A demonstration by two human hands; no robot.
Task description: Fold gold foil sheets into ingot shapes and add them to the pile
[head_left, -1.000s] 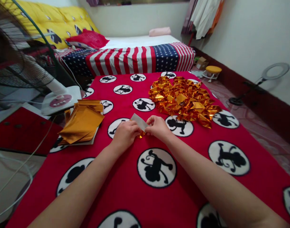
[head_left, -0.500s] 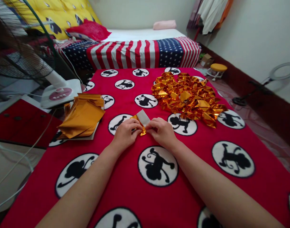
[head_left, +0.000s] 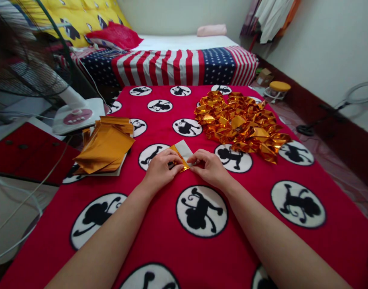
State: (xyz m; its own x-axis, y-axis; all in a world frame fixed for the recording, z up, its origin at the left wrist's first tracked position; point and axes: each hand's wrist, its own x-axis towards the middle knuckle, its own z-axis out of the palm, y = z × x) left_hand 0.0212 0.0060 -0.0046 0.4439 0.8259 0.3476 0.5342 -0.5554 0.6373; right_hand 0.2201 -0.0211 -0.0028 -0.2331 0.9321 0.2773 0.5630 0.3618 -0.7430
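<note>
A small sheet of gold foil paper (head_left: 183, 149) with a pale grey-white back lies partly folded on the red cloth (head_left: 159, 249), between my hands. My left hand (head_left: 163, 167) pinches its left and lower edge. From the right, my right hand (head_left: 208, 166) has thumb and fingertips closed on the lower right corner. Fingers cover part of the folds. To the left rests a stack of flat gold sheets (head_left: 107, 148). A large pile of folded shiny gold pieces (head_left: 238, 120) sits at the back right of the cloth.
At the left stand a white fan base (head_left: 78, 116) and a red-topped cabinet (head_left: 27, 148) with cables nearby. Behind the cloth is a bed with a striped, starred cover (head_left: 171, 66). A yellow stool (head_left: 279, 86) and a ring-shaped stand (head_left: 337, 106) are at the right.
The foil sheet shows more of its gold strip and sits slightly further right between my hands. Both hands have shifted a little rightward, still pinching it. The whole view has moved slightly.
</note>
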